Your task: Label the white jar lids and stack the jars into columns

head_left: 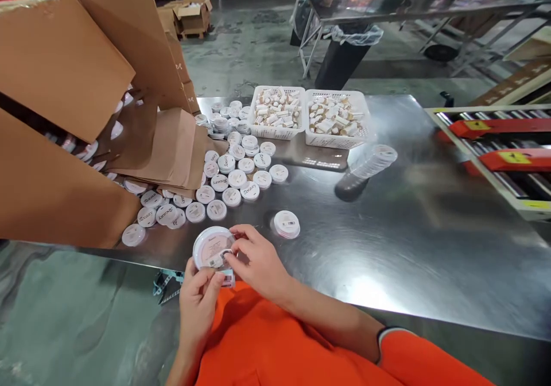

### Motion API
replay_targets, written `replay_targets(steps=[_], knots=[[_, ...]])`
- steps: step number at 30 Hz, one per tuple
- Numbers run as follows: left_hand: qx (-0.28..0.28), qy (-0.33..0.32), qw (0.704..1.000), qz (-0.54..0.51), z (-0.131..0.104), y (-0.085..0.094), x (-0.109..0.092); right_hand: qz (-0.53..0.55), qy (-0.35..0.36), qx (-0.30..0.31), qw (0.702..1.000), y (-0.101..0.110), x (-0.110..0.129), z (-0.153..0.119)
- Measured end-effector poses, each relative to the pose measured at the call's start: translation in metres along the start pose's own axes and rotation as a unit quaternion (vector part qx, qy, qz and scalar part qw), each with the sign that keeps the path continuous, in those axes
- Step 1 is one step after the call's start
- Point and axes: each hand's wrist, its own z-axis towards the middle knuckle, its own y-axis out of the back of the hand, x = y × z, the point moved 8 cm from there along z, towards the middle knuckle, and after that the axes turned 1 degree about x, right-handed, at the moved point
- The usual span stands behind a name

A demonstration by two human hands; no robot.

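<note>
A round, flat white-rimmed container [210, 243] with a pinkish printed face is held close to my body over the table's front edge. My left hand [198, 288] grips it from the lower left, fingers and thumb closed. A small barcode label [228, 278] shows by the left thumb. From the right, my right hand [260, 262] reaches over the container, its fingertips pinched at a small white label on the face; whether that label is stuck down or lifted I cannot tell. To the right a similar round container [286, 224] lies on the table.
Many round containers [237, 178] spread from an open cardboard box [60, 185] at left. Two white baskets [338, 140] hold small white-and-brown pieces. A stack of clear round lids or cups [372, 163] lies tipped on the metal table [422, 248]. A roller conveyor [516, 162] stands right.
</note>
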Motion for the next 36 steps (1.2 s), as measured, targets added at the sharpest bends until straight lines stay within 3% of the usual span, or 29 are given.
replay_targets(steps=[3, 6, 10, 13, 18, 22, 25, 28, 31, 33, 36], knots=[[-0.003, 0.004, 1.0, 0.008, 0.0, -0.002, 0.0, -0.049, -0.019, 0.014, 0.999, -0.004, -0.007, 0.003], [-0.017, 0.009, 1.0, 0.002, -0.001, -0.001, 0.004, -0.074, -0.094, 0.055, 0.991, -0.007, -0.019, 0.01], [-0.018, 0.013, 1.0, -0.013, -0.002, 0.0, 0.013, 0.06, -0.166, 0.098, 0.979, -0.012, -0.03, 0.016], [-0.009, 0.021, 0.999, -0.033, -0.001, -0.001, 0.02, 0.164, -0.162, 0.101, 0.968, -0.014, -0.035, 0.016], [0.002, 0.039, 0.998, -0.054, 0.004, -0.003, 0.023, 0.204, -0.137, 0.091, 0.965, -0.016, -0.035, 0.01], [0.063, 0.062, 0.993, -0.075, 0.01, -0.017, 0.022, 0.221, -0.138, 0.09, 0.961, -0.021, -0.05, 0.009], [0.074, 0.098, 0.982, -0.144, 0.01, -0.021, 0.03, 0.173, -0.158, 0.03, 0.972, 0.001, -0.101, 0.013], [0.032, 0.133, 0.969, -0.205, 0.01, -0.01, 0.048, 0.019, -0.245, -0.069, 0.967, 0.048, -0.184, 0.0], [-0.012, 0.163, 0.962, -0.218, 0.012, 0.006, 0.069, -0.085, -0.36, -0.052, 0.927, 0.075, -0.261, -0.028], [-0.036, 0.186, 0.958, -0.217, 0.012, 0.014, 0.081, -0.132, -0.408, -0.028, 0.903, 0.082, -0.292, -0.045], [-0.048, 0.215, 0.954, -0.203, 0.012, 0.017, 0.087, -0.181, -0.447, -0.031, 0.875, 0.084, -0.306, -0.057]])
